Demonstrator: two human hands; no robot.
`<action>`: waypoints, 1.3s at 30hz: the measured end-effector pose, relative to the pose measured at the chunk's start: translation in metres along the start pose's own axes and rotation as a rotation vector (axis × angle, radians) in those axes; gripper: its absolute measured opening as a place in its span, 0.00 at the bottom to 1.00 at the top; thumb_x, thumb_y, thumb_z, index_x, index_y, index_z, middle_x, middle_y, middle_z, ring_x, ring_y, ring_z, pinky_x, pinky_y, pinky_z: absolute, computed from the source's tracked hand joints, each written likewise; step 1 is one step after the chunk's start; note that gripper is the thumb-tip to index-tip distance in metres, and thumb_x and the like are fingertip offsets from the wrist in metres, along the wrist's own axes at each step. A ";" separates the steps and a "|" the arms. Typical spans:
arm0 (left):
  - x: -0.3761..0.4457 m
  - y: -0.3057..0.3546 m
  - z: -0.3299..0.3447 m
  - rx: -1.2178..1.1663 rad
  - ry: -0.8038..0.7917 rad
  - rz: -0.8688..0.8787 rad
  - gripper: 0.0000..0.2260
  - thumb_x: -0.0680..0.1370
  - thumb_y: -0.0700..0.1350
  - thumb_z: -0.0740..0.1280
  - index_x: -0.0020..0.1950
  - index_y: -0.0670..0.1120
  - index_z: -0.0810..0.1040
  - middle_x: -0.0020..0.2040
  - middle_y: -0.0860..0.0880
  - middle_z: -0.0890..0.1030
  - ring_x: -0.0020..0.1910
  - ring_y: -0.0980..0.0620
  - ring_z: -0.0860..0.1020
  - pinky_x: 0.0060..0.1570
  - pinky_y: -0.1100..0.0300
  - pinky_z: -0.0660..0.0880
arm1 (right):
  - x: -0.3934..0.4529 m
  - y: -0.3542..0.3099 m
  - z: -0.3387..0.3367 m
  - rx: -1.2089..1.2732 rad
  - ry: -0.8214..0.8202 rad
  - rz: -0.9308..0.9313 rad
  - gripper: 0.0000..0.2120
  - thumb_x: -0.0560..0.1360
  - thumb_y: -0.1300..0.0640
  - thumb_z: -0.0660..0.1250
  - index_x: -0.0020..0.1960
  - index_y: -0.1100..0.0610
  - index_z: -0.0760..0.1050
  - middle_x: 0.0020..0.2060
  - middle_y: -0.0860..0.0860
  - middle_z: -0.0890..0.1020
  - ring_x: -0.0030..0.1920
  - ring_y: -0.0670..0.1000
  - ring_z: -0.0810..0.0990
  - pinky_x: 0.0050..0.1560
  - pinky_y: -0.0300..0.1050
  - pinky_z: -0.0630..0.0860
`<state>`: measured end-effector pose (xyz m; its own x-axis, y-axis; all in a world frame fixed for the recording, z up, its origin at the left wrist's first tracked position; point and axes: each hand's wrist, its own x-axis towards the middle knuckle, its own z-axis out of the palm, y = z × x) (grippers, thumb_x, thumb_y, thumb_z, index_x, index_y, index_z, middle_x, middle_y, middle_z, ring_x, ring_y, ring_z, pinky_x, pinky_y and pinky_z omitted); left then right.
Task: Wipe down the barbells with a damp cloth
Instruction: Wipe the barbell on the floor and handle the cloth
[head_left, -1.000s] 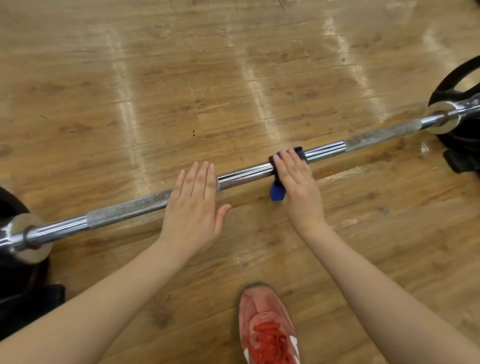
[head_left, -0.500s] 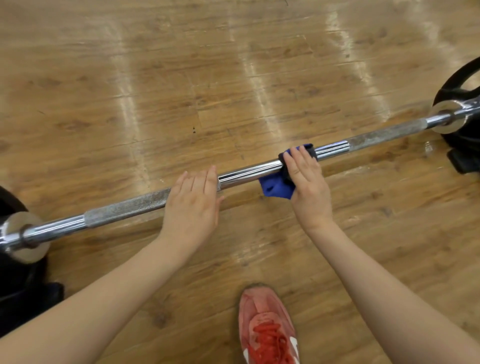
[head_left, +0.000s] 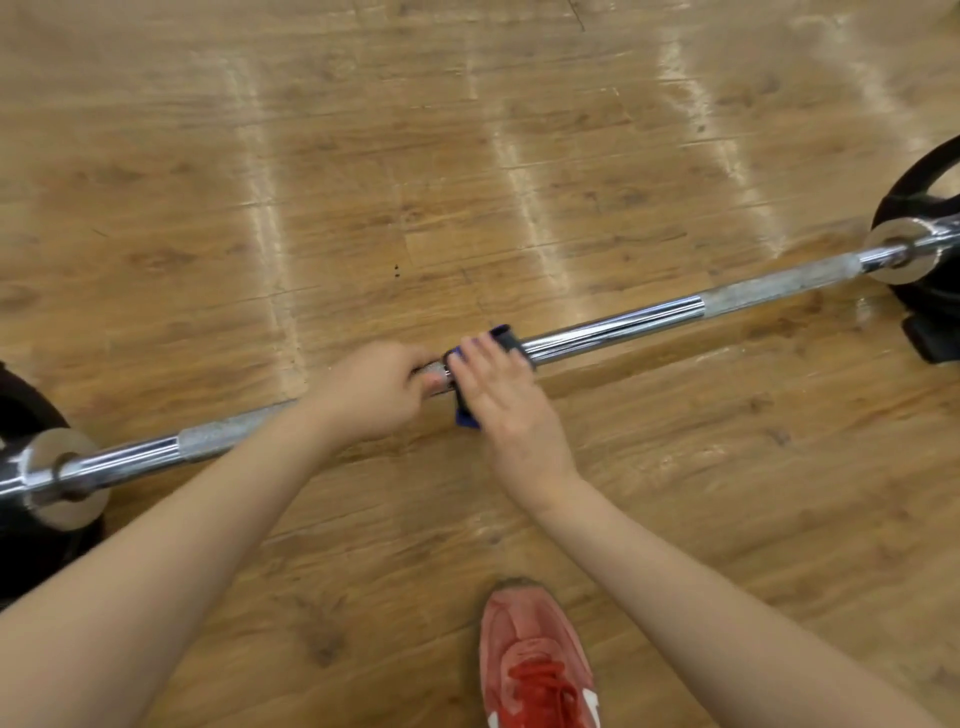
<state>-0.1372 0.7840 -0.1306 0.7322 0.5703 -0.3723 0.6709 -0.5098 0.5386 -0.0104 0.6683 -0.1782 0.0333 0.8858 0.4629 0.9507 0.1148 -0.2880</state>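
Wood-plank floor fills the whole view, warm honey-brown, visible grain and knots, board seams running mostly left-right. Glossy finish: several pale glare streaks cross the boards from the top edge down toward the middle, brightest at upper centre and upper right. Small dark specks on a board near the middle. A thin dark scratch or seam mark at the top edge, right of centre. Light looks even and warm, coming from overhead; soft shadows on the boards. No walls, windows or furniture in view. One red laced sneaker on the floor at the bottom edge, toe pointing up-frame.
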 end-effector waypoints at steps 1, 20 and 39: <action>-0.005 0.001 0.005 0.066 0.072 0.019 0.12 0.81 0.45 0.60 0.60 0.43 0.77 0.52 0.42 0.82 0.52 0.40 0.78 0.50 0.49 0.73 | 0.000 -0.005 0.002 0.017 -0.035 -0.048 0.20 0.74 0.69 0.55 0.63 0.69 0.73 0.62 0.64 0.76 0.66 0.59 0.68 0.71 0.49 0.55; -0.014 0.040 0.061 0.555 0.397 0.076 0.33 0.75 0.55 0.53 0.68 0.29 0.67 0.67 0.31 0.70 0.68 0.32 0.68 0.69 0.43 0.55 | -0.013 0.051 -0.023 -0.072 -0.108 -0.012 0.20 0.76 0.63 0.57 0.67 0.66 0.71 0.65 0.62 0.74 0.68 0.57 0.65 0.72 0.48 0.53; 0.038 0.131 0.071 0.542 0.207 0.130 0.34 0.73 0.56 0.52 0.67 0.31 0.70 0.67 0.32 0.72 0.67 0.35 0.70 0.68 0.44 0.58 | -0.026 0.129 -0.068 -0.054 -0.109 0.350 0.25 0.71 0.68 0.54 0.69 0.65 0.64 0.65 0.64 0.73 0.68 0.60 0.66 0.69 0.52 0.59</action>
<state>-0.0135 0.6932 -0.1279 0.8111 0.5666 -0.1449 0.5809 -0.8093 0.0868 0.1325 0.6298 -0.1708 0.3289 0.9102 0.2517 0.9025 -0.2245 -0.3675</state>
